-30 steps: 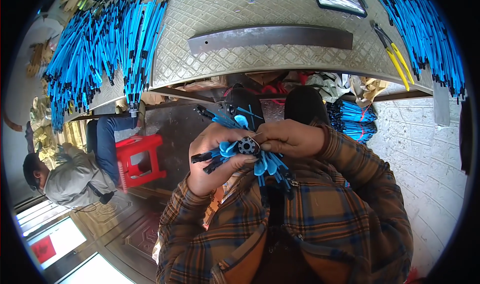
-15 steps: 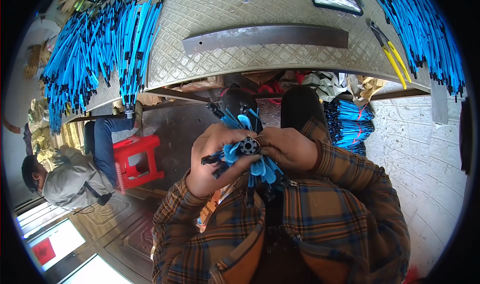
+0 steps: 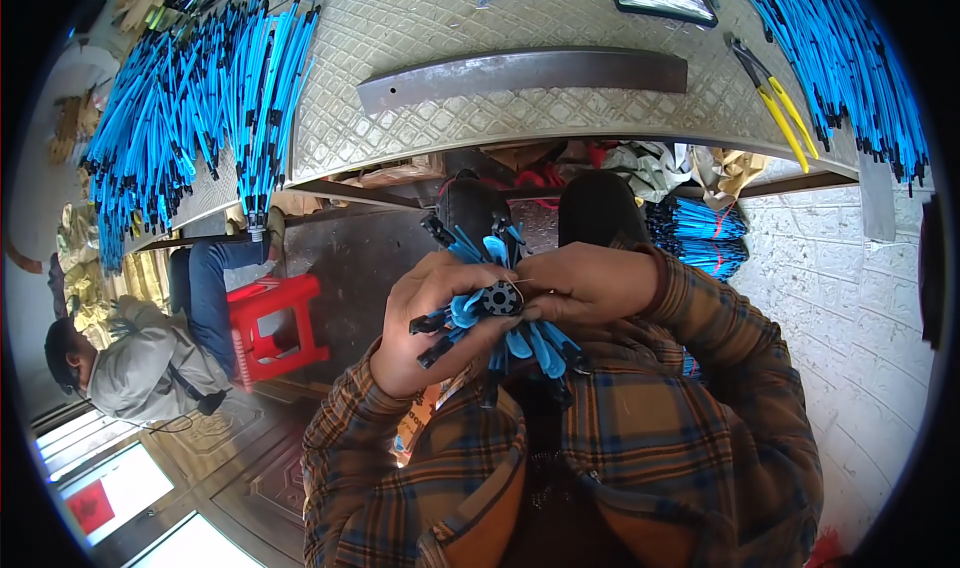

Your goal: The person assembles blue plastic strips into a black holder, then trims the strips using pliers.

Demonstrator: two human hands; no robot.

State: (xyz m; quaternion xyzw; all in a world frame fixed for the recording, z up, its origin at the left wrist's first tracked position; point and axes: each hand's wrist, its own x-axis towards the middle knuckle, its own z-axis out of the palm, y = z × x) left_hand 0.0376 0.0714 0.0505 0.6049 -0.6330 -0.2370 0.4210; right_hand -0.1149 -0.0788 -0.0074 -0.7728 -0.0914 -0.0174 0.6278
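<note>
Above my lap, my left hand (image 3: 425, 313) is wrapped round a bunch of blue rods with black joints (image 3: 547, 350), which fan out from a round black notched hub (image 3: 501, 298). The hub faces up between my thumb and fingers. Close against its right side, my right hand (image 3: 585, 283) is closed, its fingertips pinching a thin copper-coloured wire (image 3: 524, 281) at the hub's edge. Part of the wire is hidden by my fingers. Several rod ends stick out below and above my hands.
Ahead stands a quilted-top table (image 3: 430, 23) bearing a dark metal bar (image 3: 525, 70), yellow-handled pliers (image 3: 775, 108) and piles of blue rods (image 3: 160, 118) at left and right (image 3: 840, 63). A red stool (image 3: 275, 328) and another person (image 3: 145, 358) are at left; a white brick wall (image 3: 820, 298) is at right.
My right hand has shifted slightly up and its wrist has swung out to the right, drawing the thin wire at the hub. My left hand keeps its hold on the bunch.
</note>
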